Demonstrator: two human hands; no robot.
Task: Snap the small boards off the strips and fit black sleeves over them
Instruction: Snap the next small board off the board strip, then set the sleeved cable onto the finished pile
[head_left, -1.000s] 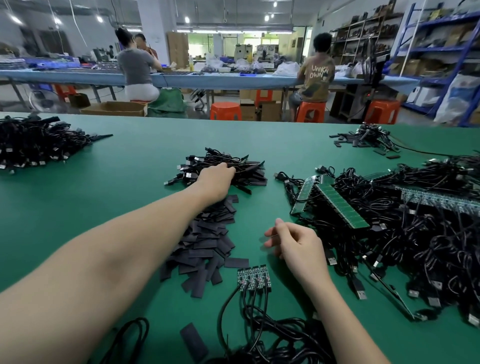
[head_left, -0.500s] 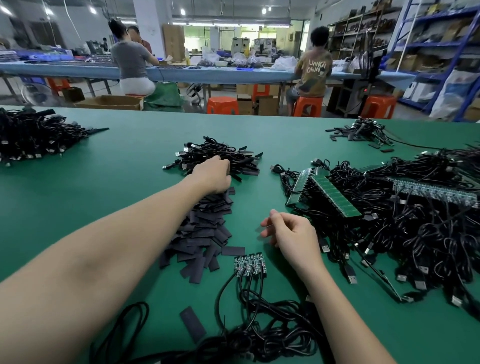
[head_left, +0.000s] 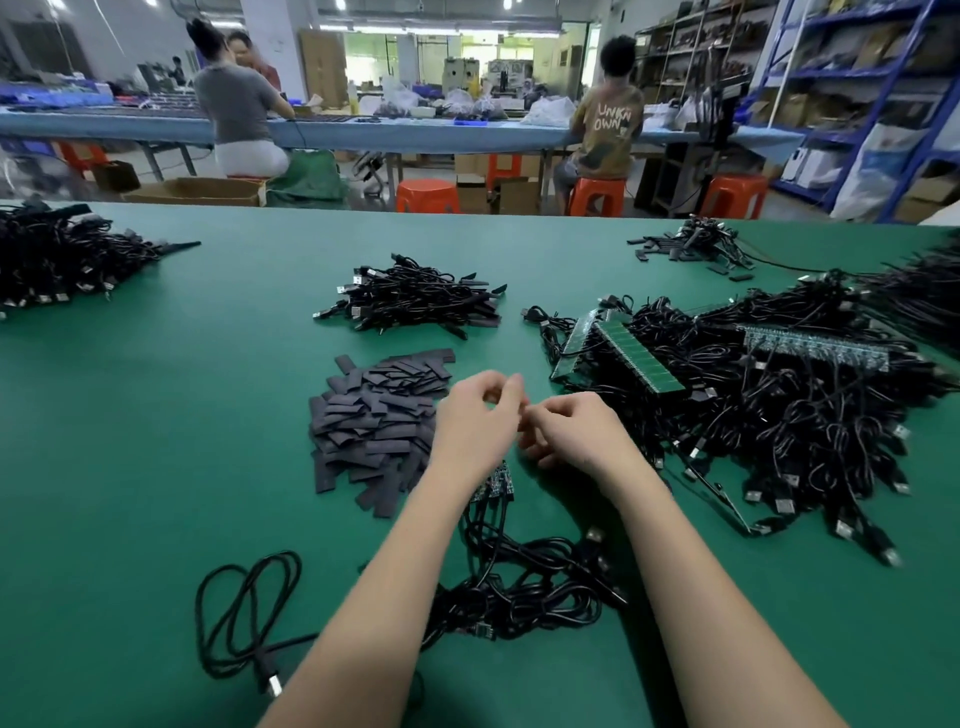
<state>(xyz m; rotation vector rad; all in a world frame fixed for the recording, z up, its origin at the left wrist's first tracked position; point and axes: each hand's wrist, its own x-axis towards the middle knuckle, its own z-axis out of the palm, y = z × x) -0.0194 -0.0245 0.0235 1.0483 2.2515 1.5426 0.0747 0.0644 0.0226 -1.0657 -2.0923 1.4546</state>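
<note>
Factory bench, mid-shift: we see both hands meet at center of the green table. Left hand and right hand are curled, fingertips nearly touching; whether they pinch anything we can't tell, too blurred and small.

Short board strip w/ cables attached lies just at 6 o'clock of the hands, partly under the left wrist, its long axis running approx. 9 to 3 o'clock. Both hands are about equally near; the left is right over it.

Sleeve pile sits at 9 o'clock, touching distance from the left hand, so we judge that hand the natural one for a sleeve. Longer strips lie in the cable heap at 2 o'clock, nearer the right hand. A second cable pile is at 12 o'clock.

No bins or trays in view; everything lies loose on the table.
</note>
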